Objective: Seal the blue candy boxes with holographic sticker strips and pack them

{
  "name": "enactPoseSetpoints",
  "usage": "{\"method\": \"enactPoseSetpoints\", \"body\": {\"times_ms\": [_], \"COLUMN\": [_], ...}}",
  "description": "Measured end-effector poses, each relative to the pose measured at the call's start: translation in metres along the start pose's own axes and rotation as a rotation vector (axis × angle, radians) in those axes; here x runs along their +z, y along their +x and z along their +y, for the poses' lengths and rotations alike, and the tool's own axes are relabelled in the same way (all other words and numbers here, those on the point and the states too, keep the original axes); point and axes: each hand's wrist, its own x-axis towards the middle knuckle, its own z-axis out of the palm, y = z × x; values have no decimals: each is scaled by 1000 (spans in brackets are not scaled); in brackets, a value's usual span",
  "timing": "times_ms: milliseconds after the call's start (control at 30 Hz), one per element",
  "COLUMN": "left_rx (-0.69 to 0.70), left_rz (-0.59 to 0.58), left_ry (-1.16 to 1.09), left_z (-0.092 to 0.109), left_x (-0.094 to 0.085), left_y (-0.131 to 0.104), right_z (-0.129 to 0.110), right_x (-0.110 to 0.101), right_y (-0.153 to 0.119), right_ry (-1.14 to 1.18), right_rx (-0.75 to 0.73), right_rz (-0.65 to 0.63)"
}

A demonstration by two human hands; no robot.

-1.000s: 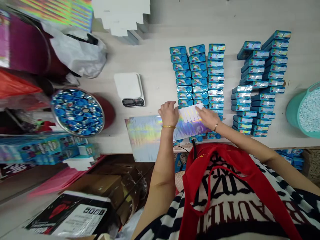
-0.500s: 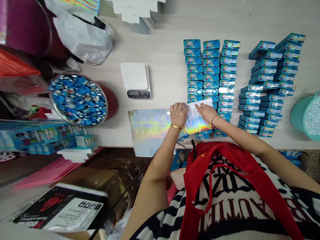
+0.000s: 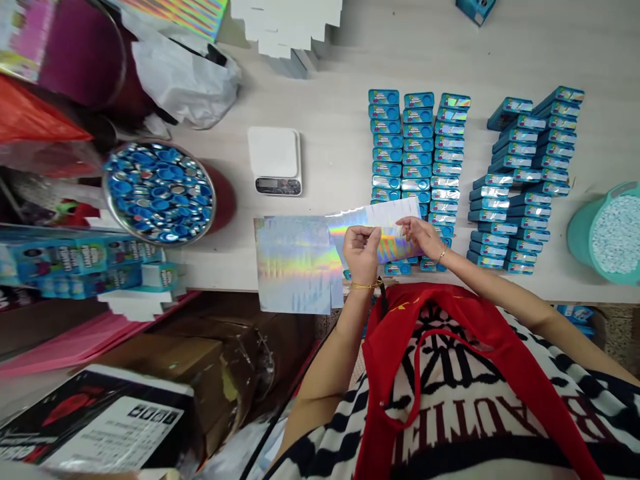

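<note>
My left hand point(image 3: 362, 253) is held over the shiny holographic sticker sheet point(image 3: 350, 222), its thumb and index finger pinched together. Whatever may be between those fingertips is too small to make out. Just to the right, my right hand point(image 3: 423, 237) hovers at the sheet's right end, fingers loosely curved and somewhat apart. The sheet lies tilted across the near ends of the rows of small blue boxes point(image 3: 384, 140). More holographic sheets point(image 3: 293, 267) lie flat to the left, reaching over the table's front edge.
A white digital scale point(image 3: 274, 157) stands left of the boxes. Farther left is a metal bowl point(image 3: 214, 200) full of blue and silver pieces. More stacked blue boxes point(image 3: 515, 160) stand at the right, beside a teal tub point(image 3: 583, 230) of pale pellets. White cartons point(image 3: 295, 27) stand at the back.
My left hand has lifted off the sheet and turned into a pinch. My right hand has drawn slightly right, its fingers off the sheet's white part. The camera view has shifted a little.
</note>
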Motion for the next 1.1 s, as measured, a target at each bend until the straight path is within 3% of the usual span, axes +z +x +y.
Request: {"method": "enactPoseSetpoints", "body": {"times_ms": [133, 267, 367, 500, 600, 733, 900, 1100], "left_rx": [-152, -199, -76, 113, 144, 140, 141, 167], "left_rz": [-72, -219, -279, -252, -277, -314, -324, -268], "left_ry": [-113, -22, 158, 550, 791, 953, 1038, 1023], "left_z": [-25, -51, -65, -70, -67, -65, -69, -71], "left_x": [33, 65, 89, 112, 120, 125, 128, 121], "left_y": [-17, -37, -42, -41, -42, -45, -43, -33], "right_z": [1, 21, 43, 70, 85, 101, 117, 119], "right_x": [-16, -51, -78, -96, -98, -95, -95, -84], "right_y": [-43, -69, -78, -78, -73, -66, -60, -74], "right_ry": [201, 163, -16, -221, -315, -408, -418, -330], "right_rx": [115, 144, 158, 158, 151, 128, 117, 132], "right_rz": [114, 224, 294, 344, 350, 355, 316, 389]}}
